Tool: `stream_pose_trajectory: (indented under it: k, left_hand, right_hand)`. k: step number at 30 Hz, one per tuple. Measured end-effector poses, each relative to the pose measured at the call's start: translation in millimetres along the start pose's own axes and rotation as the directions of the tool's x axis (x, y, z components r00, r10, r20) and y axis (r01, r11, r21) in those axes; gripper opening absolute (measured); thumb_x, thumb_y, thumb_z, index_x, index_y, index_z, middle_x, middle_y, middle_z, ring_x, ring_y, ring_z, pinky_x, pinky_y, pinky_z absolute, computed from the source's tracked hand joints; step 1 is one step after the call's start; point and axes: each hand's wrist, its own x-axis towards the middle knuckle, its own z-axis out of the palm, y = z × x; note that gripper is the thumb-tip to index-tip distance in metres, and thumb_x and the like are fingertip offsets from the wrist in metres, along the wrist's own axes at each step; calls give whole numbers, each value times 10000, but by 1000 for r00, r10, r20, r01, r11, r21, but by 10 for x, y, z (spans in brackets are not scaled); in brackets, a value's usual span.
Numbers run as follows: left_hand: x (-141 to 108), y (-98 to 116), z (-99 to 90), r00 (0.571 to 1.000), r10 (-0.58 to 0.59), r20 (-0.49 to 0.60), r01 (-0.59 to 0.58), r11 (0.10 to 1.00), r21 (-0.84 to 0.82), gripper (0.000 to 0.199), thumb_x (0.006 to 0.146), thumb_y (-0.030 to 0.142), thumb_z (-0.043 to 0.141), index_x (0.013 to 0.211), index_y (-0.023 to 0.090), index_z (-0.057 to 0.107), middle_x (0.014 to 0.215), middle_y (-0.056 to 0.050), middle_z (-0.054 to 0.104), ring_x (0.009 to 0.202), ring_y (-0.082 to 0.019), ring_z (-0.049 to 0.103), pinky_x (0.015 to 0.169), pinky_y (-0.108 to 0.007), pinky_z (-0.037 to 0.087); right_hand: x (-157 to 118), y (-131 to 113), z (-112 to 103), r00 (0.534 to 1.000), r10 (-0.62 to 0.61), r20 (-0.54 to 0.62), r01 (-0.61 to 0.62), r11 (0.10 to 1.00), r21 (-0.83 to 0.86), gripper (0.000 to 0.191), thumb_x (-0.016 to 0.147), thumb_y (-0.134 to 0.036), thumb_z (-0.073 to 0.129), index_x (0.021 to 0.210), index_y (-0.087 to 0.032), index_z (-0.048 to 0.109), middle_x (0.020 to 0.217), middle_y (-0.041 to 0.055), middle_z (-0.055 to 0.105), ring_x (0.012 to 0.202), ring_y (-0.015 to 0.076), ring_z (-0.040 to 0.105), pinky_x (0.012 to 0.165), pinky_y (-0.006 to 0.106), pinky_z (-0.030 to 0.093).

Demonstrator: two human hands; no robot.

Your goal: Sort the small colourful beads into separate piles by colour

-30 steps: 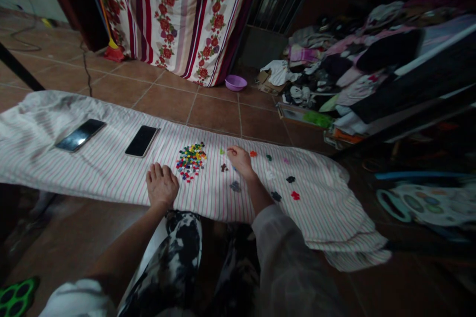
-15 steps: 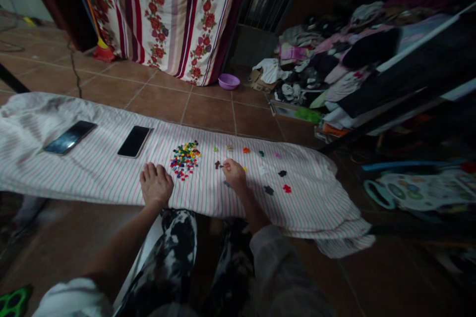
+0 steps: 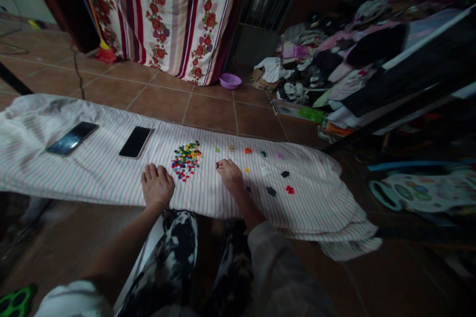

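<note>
My left hand point(image 3: 157, 185) lies flat with fingers spread on the striped cloth, holding nothing. My right hand point(image 3: 231, 175) is closed in a pinch at the small brown pieces point(image 3: 217, 165), its fingertips touching them and partly hiding them. Left of it lies a mixed heap of tiny coloured pieces point(image 3: 186, 159). Around and beyond the right hand sit small single-colour groups: light green point(image 3: 216, 149), beige point(image 3: 231, 148), orange point(image 3: 248, 150), dark green point(image 3: 264, 153), pink point(image 3: 280, 155), yellow point(image 3: 246, 170), white point(image 3: 265, 171), black point(image 3: 284, 174), dark grey point(image 3: 271, 191) and red point(image 3: 289, 189).
Two phones, one farther left point(image 3: 73, 138) and one nearer the heap point(image 3: 136, 142), lie on the striped cloth point(image 3: 316, 208). Beyond are a purple basin point(image 3: 230, 81), a patterned curtain point(image 3: 178, 20) and piled clothes point(image 3: 334, 54). My knees are below the near edge.
My right hand has shifted slightly left, bringing its pinched fingertips onto the brown pieces. The left hand stays flat in place. The view has moved slightly.
</note>
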Motion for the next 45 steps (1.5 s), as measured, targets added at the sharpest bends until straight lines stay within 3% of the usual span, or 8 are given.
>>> stream_pose_trajectory:
  k: [9, 18, 25, 35, 45]
  left_hand:
    - [2, 0, 2, 1000, 5, -5, -4, 1000, 28, 378, 873, 302, 324, 1069, 96, 573, 1300, -225, 501, 1329, -327, 360, 1058, -481, 296]
    - [0, 1, 4, 1000, 0, 3, 0, 1000, 8, 377, 866, 299, 336, 1091, 103, 566, 1318, -215, 493, 1343, -328, 342, 1069, -486, 282]
    - [-4, 1, -1, 1000, 0, 3, 0, 1000, -7, 395, 871, 302, 321, 1095, 93, 570, 1317, -225, 489, 1345, -329, 337, 1069, -492, 281]
    - [-5, -2, 9, 1000, 4, 0, -4, 1000, 24, 393, 877, 302, 317, 1086, 90, 574, 1310, -227, 490, 1332, -326, 350, 1064, -479, 282]
    - [-6, 1, -8, 1000, 13, -2, -13, 999, 39, 385, 875, 308, 307, 1068, 99, 566, 1279, -212, 506, 1315, -314, 364, 1055, -466, 287]
  right_hand:
    - [-23, -30, -4, 998, 54, -10, -53, 994, 100, 248, 847, -262, 580, 1080, -179, 599, 1058, 79, 545, 841, 150, 563, 771, 259, 461]
    - [179, -153, 67, 996, 74, 39, -71, 994, -82, 183, 892, -268, 525, 1022, -185, 624, 1001, 90, 539, 869, 172, 550, 785, 258, 446]
    - [121, -235, 161, 997, 61, 43, -57, 994, -91, 191, 929, -222, 448, 1010, -177, 615, 1019, 97, 545, 896, 167, 541, 793, 249, 430]
    - [42, -357, 89, 994, 90, 61, -83, 992, -100, 208, 944, -216, 422, 1025, -167, 607, 1040, 113, 549, 930, 179, 542, 801, 255, 428]
    - [74, -251, 49, 989, 74, 126, -60, 992, -113, 258, 977, -318, 378, 1059, -201, 593, 1050, 79, 561, 925, 148, 559, 785, 225, 428]
